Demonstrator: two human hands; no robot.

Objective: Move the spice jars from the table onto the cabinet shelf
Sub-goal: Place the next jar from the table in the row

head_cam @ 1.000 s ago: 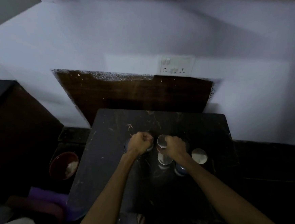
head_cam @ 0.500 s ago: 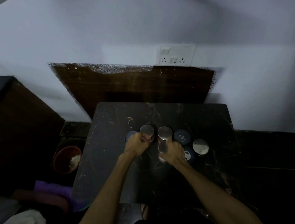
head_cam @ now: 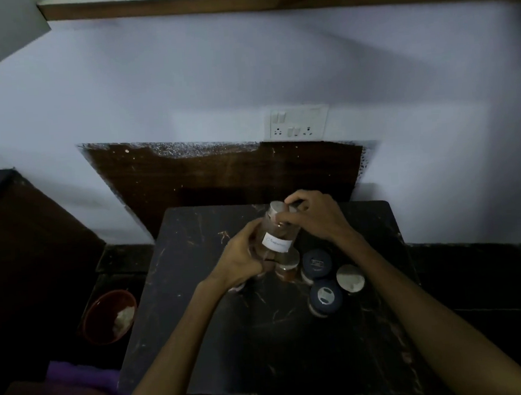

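Note:
Above the dark marble table [head_cam: 220, 340], my left hand [head_cam: 242, 261] grips a clear spice jar [head_cam: 276, 238] with a white label and a silver lid, tilted to the right. My right hand [head_cam: 317, 221] is closed beside that jar's top, and a second silver lid [head_cam: 294, 207] peeks out between its fingers; that jar's body is hidden. Several more jars stand on the table below the hands: a silver-lidded one [head_cam: 288, 263], two with dark blue lids [head_cam: 317, 263] [head_cam: 324, 296], and another silver lid [head_cam: 350, 279]. A brown wooden shelf edge [head_cam: 268, 2] runs along the top.
A brown board [head_cam: 220, 175] leans on the white wall behind the table, with a switch and socket plate [head_cam: 297, 122] above it. On the dark floor to the left sit a red bowl [head_cam: 109, 316] and a purple cloth [head_cam: 80, 376].
Both hands have risen from the cluster of jars, each bringing a jar up off the table and towards the wall. The camera has tilted up, showing the shelf edge.

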